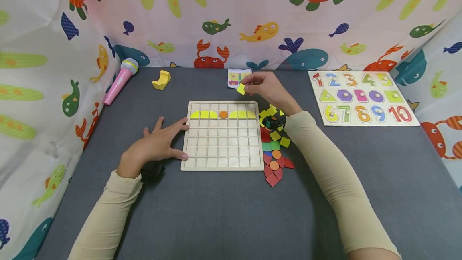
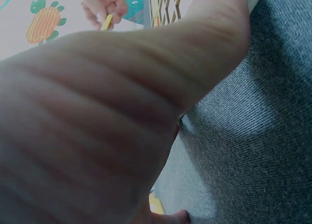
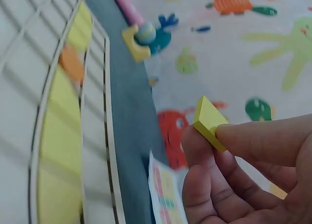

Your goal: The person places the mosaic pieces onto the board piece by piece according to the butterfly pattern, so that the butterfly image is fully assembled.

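Two beige-sleeved arms are stretched fwd over the matte grey table. The L hand is laid low, fingers spread, w/ thumb & a fingertip apparently touching the L edge of the grid board (wrist view mostly blocked). The R hand is turned inward & raised past the board's far edge; a yellow tile is pinched btwn thumb & fingertips, near the card. At far R, a flat white no. board is laid, w/ rounded digits & shapes. The pale grid board is divided by thin ridges; yellow pcs & 1 orange disc are set in its 2nd row from the far side. Loose flat tiles, sq., round & curved, are heaped along its R side. The card is printed w/ coloured blocks. The held tile is smooth, thin, crisp-edged.
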`<action>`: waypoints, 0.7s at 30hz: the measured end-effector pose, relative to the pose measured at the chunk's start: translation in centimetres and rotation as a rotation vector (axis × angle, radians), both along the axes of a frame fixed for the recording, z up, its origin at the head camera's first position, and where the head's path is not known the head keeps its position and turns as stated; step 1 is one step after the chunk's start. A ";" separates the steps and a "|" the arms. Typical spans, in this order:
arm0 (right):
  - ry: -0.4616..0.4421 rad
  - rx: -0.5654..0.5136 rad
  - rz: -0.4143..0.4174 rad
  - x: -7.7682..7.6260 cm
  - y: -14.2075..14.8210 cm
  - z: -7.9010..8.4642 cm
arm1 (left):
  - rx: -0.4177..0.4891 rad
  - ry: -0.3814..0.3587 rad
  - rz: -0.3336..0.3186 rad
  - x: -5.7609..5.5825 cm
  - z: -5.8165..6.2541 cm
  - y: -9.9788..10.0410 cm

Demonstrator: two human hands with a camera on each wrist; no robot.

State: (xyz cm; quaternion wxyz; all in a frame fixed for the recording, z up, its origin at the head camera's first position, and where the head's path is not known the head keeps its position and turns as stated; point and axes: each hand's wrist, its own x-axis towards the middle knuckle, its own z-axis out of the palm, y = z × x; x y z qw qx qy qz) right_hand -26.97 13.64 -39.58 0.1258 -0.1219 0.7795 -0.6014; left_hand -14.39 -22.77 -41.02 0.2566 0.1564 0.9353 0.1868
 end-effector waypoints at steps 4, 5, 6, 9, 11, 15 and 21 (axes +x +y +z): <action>-0.029 -0.054 0.039 0.6 -2.4 0.2 | 0.006 -0.004 0.000 0.0 0.0 0.0; -0.032 -0.062 0.045 0.7 -2.9 0.2 | 0.006 -0.006 0.001 0.0 -0.1 -0.1; -0.036 -0.065 0.049 0.9 -3.5 0.3 | 0.006 -0.007 0.002 0.0 -0.1 -0.1; -0.044 -0.062 0.055 1.5 -4.8 0.2 | 0.014 -0.011 0.004 -0.1 -0.1 -0.1; -0.050 -0.061 0.068 1.9 -5.6 0.0 | 0.018 -0.011 0.007 -0.2 0.0 -0.1; -0.023 -0.011 0.111 2.7 -7.2 -0.2 | 0.025 -0.018 0.011 -0.2 0.0 -0.2; 0.069 0.081 0.185 3.6 -9.6 -0.7 | 0.003 -0.023 0.002 -0.3 -0.2 -0.1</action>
